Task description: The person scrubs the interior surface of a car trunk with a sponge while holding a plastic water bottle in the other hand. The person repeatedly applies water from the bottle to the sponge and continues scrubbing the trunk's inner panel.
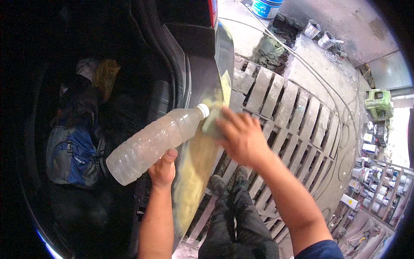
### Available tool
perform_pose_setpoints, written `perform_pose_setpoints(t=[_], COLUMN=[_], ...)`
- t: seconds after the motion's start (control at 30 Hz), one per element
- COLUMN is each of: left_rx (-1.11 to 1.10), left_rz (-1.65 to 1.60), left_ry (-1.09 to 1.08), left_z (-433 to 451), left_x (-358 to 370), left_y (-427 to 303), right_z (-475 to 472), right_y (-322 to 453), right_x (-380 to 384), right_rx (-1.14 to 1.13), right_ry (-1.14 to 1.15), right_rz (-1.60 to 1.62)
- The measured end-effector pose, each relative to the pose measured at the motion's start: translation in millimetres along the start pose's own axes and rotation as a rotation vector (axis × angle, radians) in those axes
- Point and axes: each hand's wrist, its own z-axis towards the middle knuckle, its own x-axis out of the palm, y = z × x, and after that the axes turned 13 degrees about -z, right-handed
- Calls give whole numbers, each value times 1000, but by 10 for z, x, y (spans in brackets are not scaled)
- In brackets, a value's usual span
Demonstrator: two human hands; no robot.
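Note:
My left hand [163, 171] grips a clear plastic bottle [152, 139] of cloudy liquid from below. The bottle lies tilted, its white cap [203, 111] towards the car's rear corner. Under the fingers of my right hand [242, 137], blurred, is a flat grey-green pad [211, 125], probably a sanding pad. It rests against the rear bumper [205, 142], just beyond the cap. Yellowish body filler [187, 194] covers much of the bumper's surface, and a wet-looking brownish area shows below the pad. My fingers partly hide the pad.
The open, dark car boot [113, 210] lies at left with a blue and grey backpack [76, 155] inside. Slatted floor grating [291, 110] runs under my feet. Hoses [310, 66] cross the floor. Paint cans [372, 181], a green plastic stool [378, 104] and a blue bucket [266, 9] stand around.

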Motion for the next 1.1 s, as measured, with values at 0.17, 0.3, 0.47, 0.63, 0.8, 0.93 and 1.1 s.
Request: perform_pose_setpoints(t=[0.17,0.3,0.47,0.63,0.8,0.93,1.1], left_rx=[16,26,40,24,40,34,43], left_rz=[-28,0,16,-31,28,42,124], left_ry=[-41,-5,1,-29,-10,-29,-23], left_z=[-12,6,4,29,22,4,30], left_x=[29,32,-36,84,78,78,85], left_y=[19,13,-1,-27,-28,-29,-27], right_z=[-19,-53,417,74,552,70,640], right_y=[4,-85,-255,-140,-336,-147,-389], right_x=[52,46,-66,-22,-143,11,-194], right_rx=[-26,-43,-87,-74,-81,-63,-69], right_ry=[4,31,-93,-27,-132,-80,-161], right_rz=[-31,-54,-105,-48,-153,-22,-158])
